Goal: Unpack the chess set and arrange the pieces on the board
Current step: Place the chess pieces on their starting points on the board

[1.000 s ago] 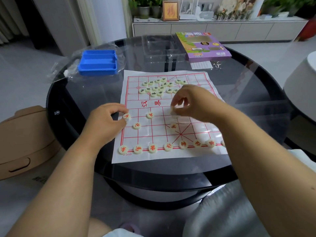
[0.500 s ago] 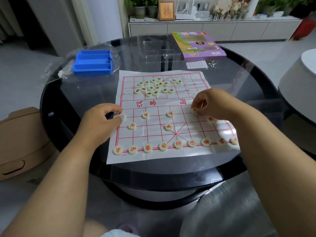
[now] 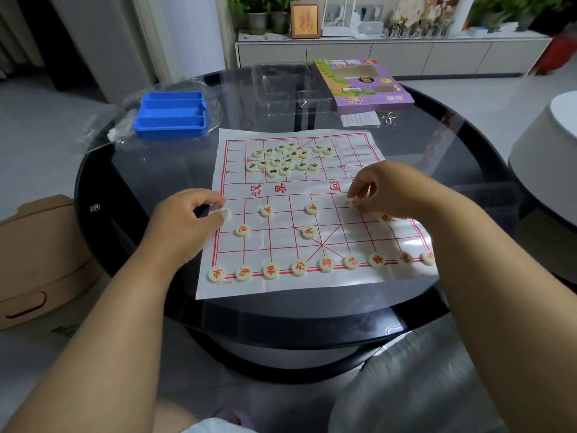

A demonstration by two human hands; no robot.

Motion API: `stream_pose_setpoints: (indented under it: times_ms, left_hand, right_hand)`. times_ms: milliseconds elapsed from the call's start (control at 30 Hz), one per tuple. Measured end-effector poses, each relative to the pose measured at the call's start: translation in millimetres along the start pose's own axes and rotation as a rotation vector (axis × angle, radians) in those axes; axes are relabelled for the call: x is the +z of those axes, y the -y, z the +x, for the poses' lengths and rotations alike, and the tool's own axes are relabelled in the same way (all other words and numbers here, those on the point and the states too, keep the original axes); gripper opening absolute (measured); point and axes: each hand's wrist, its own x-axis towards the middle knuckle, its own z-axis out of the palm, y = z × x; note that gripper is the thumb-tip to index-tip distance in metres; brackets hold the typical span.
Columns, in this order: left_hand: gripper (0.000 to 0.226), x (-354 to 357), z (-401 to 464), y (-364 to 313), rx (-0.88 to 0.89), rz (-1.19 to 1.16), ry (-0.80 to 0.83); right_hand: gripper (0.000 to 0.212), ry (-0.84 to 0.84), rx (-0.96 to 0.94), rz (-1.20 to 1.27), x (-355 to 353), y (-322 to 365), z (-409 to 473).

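Red pieces are being set out on the paper board (image 3: 315, 278), which lies on the glass table (image 3: 150, 182).

A piece (image 3: 225, 214) at the board's left edge is pinched by the left hand (image 3: 184, 223); another piece (image 3: 353, 202) is pinched by the right hand (image 3: 387, 192) near the river line. The green pieces (image 3: 285, 160) are clustered on the far half.

I see a glossy dark glass table (image 3: 150, 170) with sharp reflections across its top. On it the board (image 3: 281, 285) looks like a thin white plastic or coated-paper sheet, creased and slightly shiny, printed in red. The pieces (image 3: 216, 274) look like smooth cream plastic with a faint sheen. The blue tray (image 3: 170, 115) is matt moulded plastic, lying on crinkled clear film (image 3: 103, 132). The purple box (image 3: 363, 84) seems to be printed cardboard with a satin finish.
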Motion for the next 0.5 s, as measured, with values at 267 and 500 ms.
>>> stream_pose_setpoints:
  times_ms: [267,500]
  left_hand:
    - [0.022,-1,-1,-2,0.000,-0.017,0.004]
    - [0.019,-2,-2,-3,0.006,-0.024,0.004]
  right_hand:
    - [0.023,-0.088,-0.154,0.097,-3,32,-11]
    - [0.028,0.089,-0.176,0.043,9,45,-13]
